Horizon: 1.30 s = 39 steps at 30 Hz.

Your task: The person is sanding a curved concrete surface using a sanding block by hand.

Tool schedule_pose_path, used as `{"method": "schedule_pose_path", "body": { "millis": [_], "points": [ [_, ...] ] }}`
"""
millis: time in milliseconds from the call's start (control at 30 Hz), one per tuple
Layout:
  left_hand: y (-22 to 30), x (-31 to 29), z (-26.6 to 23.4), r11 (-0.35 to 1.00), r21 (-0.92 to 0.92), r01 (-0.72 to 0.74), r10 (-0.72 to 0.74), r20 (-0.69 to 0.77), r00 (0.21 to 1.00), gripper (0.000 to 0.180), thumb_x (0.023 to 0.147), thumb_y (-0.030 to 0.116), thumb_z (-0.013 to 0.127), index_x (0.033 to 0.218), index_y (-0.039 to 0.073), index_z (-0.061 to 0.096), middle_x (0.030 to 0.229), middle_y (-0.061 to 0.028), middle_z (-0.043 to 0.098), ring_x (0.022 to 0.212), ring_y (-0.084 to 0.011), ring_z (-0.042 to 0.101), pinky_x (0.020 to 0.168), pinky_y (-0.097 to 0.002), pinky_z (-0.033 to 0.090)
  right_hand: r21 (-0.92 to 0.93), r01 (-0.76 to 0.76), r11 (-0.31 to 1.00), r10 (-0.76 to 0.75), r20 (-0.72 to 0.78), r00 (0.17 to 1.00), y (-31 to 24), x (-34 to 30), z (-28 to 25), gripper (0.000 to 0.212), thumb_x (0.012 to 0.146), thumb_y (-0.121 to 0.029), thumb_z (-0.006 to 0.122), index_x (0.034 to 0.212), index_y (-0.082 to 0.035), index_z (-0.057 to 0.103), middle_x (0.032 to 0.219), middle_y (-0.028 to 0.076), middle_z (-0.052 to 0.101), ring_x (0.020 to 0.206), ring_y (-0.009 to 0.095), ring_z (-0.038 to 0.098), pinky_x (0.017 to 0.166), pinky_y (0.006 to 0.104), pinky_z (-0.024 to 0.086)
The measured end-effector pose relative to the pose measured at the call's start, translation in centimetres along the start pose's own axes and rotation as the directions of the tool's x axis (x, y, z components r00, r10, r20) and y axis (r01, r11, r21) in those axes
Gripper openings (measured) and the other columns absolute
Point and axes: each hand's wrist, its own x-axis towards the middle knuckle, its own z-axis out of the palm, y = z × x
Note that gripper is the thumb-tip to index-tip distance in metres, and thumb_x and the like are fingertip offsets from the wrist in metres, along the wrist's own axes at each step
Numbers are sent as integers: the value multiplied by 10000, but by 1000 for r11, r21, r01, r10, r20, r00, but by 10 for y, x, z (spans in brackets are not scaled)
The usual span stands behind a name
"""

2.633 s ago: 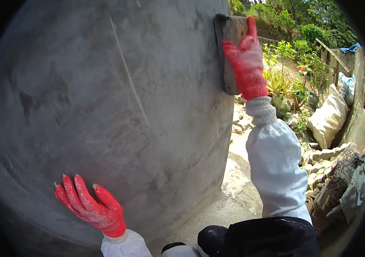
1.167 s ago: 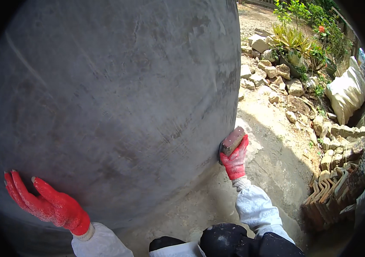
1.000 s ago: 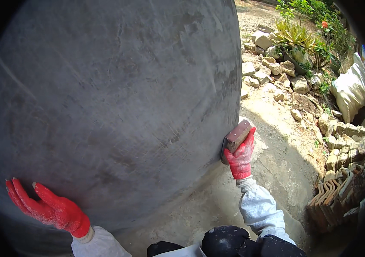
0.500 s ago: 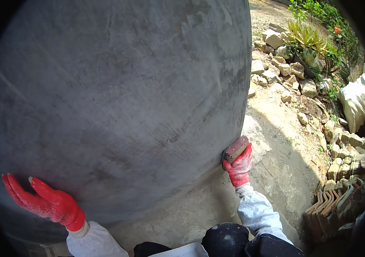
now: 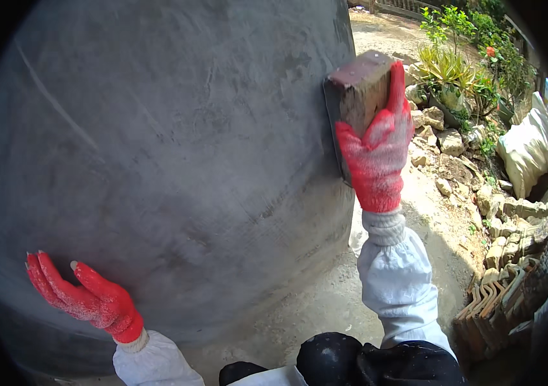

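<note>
A large rounded grey cement surface [image 5: 177, 161] fills the left and middle, smooth with pale scratches and dark patches. My right hand [image 5: 380, 151], in a dusty red glove, grips a wooden sanding block [image 5: 360, 96]. A thin dark sheet on the block's left face lies along the right edge of the cement. My left hand [image 5: 90, 299], also red-gloved, is at the lower left with fingers stretched and nothing in it. It is close to the cement; whether the palm touches cannot be told. White sleeves cover both forearms.
Rough concrete ground [image 5: 299, 302] runs along the base of the cement. To the right are loose stones [image 5: 450, 141], a spiky plant [image 5: 447, 67], a white sack [image 5: 528, 151] and stacked curved roof tiles [image 5: 492, 299]. My dark-clothed knees show at the bottom.
My right hand has moved up with the sanding block, from the low right edge of the cement to its upper right side. The left hand has shifted slightly right in view.
</note>
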Motion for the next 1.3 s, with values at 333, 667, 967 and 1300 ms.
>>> {"method": "schedule_pose_path", "body": {
  "millis": [333,667,967,1300],
  "points": [
    [4,5,-5,997,-71,-7,7,7,1000,410,988,33,535,1392,-34,524,1461,-205,503,1385,-384,435,1142,-489,353,-236,18,972,26,182,983,26,-77,-9,1256,496,-191,858,1545,37,206,1316,253,524,1193,452,520,1012,510,435],
    [13,8,4,997,-79,-3,2,-17,1000,399,993,30,525,1387,-31,530,1452,-182,521,1375,-369,447,1135,-473,367,4,343,939,-341,-101,935,-47,133,-6,371,752,-228,852,916,-19,593,1001,132,672,740,332,597,714,409,497],
    [9,5,3,998,-63,-9,9,4,1000,384,1008,66,516,1382,-15,543,1451,-167,530,1371,-347,453,1129,-456,368,-283,-322,904,396,267,878,146,-306,-28,1308,512,-279,915,1552,-2,170,1428,264,401,1287,461,441,1068,542,388],
    [-8,-1,-3,1000,6,-30,30,43,999,395,1019,83,510,1401,-12,524,1465,-166,510,1378,-333,445,1124,-443,373,-74,-147,986,157,154,976,46,-92,-7,1131,614,-99,769,1582,-4,191,1524,228,371,1372,405,398,1162,439,319]
  ]
}}
